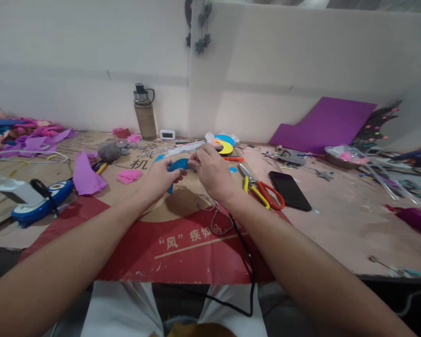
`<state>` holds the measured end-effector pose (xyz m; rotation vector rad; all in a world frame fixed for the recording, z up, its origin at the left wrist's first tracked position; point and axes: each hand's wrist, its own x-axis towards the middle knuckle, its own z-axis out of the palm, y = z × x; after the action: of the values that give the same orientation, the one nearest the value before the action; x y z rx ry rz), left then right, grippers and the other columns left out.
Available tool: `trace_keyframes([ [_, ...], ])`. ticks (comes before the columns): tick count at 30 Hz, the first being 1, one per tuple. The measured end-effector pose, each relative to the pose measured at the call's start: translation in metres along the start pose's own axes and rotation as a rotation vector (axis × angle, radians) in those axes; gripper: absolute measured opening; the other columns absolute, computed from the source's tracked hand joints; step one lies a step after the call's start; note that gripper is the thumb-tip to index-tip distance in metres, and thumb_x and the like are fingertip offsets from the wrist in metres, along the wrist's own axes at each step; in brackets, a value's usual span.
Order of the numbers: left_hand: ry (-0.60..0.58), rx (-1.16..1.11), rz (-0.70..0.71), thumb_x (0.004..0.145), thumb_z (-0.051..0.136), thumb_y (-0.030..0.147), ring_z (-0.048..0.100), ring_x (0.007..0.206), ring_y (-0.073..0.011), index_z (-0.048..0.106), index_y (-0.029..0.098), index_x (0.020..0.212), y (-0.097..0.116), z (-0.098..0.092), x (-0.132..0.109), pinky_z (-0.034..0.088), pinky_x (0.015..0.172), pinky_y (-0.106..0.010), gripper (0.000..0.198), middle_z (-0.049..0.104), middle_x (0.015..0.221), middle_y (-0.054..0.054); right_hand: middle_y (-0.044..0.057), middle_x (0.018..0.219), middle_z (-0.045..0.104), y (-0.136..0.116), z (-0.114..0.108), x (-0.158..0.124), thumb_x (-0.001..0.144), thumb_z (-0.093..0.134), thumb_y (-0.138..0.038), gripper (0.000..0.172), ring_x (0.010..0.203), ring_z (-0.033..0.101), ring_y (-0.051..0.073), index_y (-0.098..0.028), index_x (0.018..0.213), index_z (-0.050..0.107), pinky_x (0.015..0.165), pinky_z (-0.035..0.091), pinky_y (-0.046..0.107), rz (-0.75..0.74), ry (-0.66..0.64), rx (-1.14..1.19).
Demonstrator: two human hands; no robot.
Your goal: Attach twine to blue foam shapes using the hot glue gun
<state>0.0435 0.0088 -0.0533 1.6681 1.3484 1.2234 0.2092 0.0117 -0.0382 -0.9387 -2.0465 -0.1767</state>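
Observation:
A curved blue felt-like piece (pixel 178 164) is pinched between the thumb and fingers of my left hand (pixel 158 177), and part of it hangs below. My right hand (pixel 212 171) is closed at the right end of that piece, its fingertips pressed together. What lies between them is too small to tell. Under the hands, thin pale string (pixel 215 216) trails over the red and brown cardboard (pixel 133 252). To the right of my right hand lie scissors with red handles (pixel 272 195) and a yellow-handled tool (pixel 258 194). A yellow and blue round piece (pixel 225 146) sits behind.
A black phone (pixel 289 190) lies right of the scissors. At the back stand a water bottle (pixel 145 114) and a small white clock (pixel 167 135). Purple sheet (pixel 323 124) leans on the wall. Left are a blue power strip (pixel 42 206), grey yarn (pixel 109 151) and fabric scraps (pixel 31 140).

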Motion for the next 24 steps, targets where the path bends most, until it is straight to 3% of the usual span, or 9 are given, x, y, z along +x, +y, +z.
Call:
trace_keyframes([
  [5,-0.084,-0.087,-0.032,0.066,0.065,0.022,0.057,0.054,-0.0136,0.063,0.017,0.079,0.001,0.0012,-0.0009,0.041,0.047,-0.023,0.014,0.07,0.073,-0.006,0.01,0.093,0.058,0.0016,-0.003,0.0024,0.094,0.047,-0.022,0.017,0.088,0.052,0.02,-0.018,0.08,0.056,0.079,0.042,0.034,0.069,-0.026,0.007],
  [13,-0.124,-0.195,-0.062,0.064,0.067,0.018,0.053,0.051,-0.012,0.065,0.018,0.072,0.004,0.0045,-0.0026,0.039,0.046,-0.022,0.008,0.069,0.068,-0.006,0.008,0.091,0.058,0.0032,-0.0065,0.0043,0.091,0.05,-0.02,0.014,0.087,0.051,0.02,-0.019,0.078,0.054,0.08,0.041,0.034,0.132,-0.012,0.051],
  [24,-0.171,-0.212,-0.088,0.068,0.068,0.027,0.054,0.053,-0.0113,0.066,0.015,0.07,0.0056,0.0033,-0.0055,0.04,0.047,-0.022,0.012,0.068,0.071,-0.007,-0.001,0.069,0.057,0.0073,-0.0091,0.007,0.085,0.058,-0.027,0.02,0.066,0.048,0.013,-0.02,0.068,0.054,0.065,0.037,0.028,0.382,-0.023,0.411],
])
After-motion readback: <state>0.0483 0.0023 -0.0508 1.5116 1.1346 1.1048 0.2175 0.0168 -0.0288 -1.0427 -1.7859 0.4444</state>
